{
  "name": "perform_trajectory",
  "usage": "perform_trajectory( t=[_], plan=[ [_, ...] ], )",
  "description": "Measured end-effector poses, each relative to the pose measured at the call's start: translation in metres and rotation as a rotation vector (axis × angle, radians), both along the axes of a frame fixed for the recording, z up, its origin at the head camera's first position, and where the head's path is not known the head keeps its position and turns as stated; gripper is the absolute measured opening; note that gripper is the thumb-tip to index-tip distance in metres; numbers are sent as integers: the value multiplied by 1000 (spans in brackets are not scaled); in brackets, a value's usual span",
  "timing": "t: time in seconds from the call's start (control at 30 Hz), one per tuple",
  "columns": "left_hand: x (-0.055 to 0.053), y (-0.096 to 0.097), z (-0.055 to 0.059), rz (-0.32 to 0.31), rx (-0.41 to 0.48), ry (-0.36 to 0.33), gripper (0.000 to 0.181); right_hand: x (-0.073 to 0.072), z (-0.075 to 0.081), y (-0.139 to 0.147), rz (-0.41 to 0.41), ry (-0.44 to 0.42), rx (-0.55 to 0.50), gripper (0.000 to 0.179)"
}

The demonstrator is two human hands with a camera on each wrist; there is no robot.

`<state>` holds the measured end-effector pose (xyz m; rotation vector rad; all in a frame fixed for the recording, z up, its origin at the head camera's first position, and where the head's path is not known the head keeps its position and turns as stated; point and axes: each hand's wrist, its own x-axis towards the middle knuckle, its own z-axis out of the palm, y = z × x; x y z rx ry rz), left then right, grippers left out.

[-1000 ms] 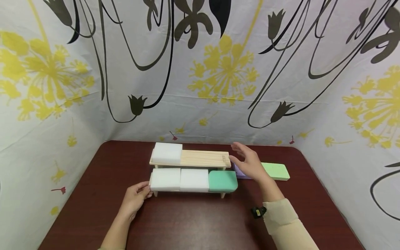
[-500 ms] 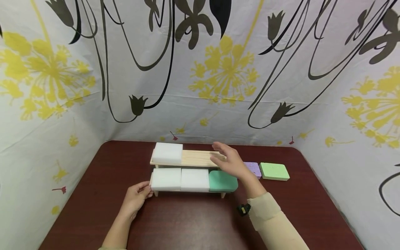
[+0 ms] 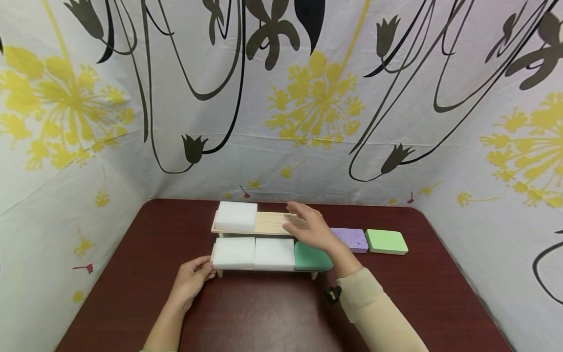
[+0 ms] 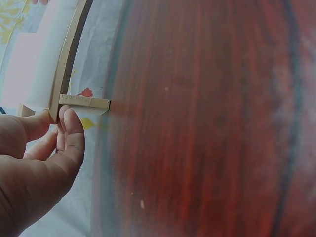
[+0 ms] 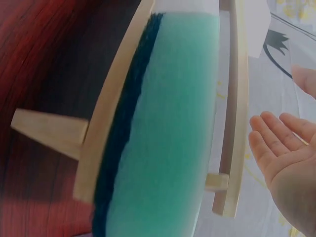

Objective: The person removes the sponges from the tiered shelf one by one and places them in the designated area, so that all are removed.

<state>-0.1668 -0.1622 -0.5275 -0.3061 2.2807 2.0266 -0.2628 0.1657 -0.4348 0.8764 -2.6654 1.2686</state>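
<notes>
My left hand [image 3: 191, 278] pinches the left end of the front wooden shelf [image 4: 66, 59], thumb at its edge and fingers near the leg [image 4: 84, 101]. Two white sponges [image 3: 234, 253] and a green sponge [image 3: 310, 256] sit in a row on that shelf. In the right wrist view the green sponge has a dark scouring layer on one face. My right hand [image 3: 311, 229], fingers extended and holding nothing, is over the right part of the rear wooden shelf [image 3: 270, 223]. A white sponge block [image 3: 236, 216] lies on the rear shelf's left end.
To the right of the shelves, a purple sponge [image 3: 352, 239] and a light green sponge [image 3: 387, 242] lie side by side on the dark red table [image 3: 264, 313]. Patterned fabric [image 3: 281, 117] hangs behind the table and along both sides.
My right hand has moved left from beside the purple sponge to over the rear shelf, uncovering the purple sponge and partly covering the green one. My left hand stays at the shelf end.
</notes>
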Motion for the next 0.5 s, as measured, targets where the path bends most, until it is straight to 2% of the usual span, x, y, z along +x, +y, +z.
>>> perform_trajectory(
  t=[0.2, 0.5],
  plan=[
    [0, 0, 0, 0, 4, 1, 35, -1, 0, -13, 6, -42, 44, 64],
    [1, 0, -1, 1, -1, 4, 34, -5, -2, -32, -6, -48, 97, 69]
  ],
)
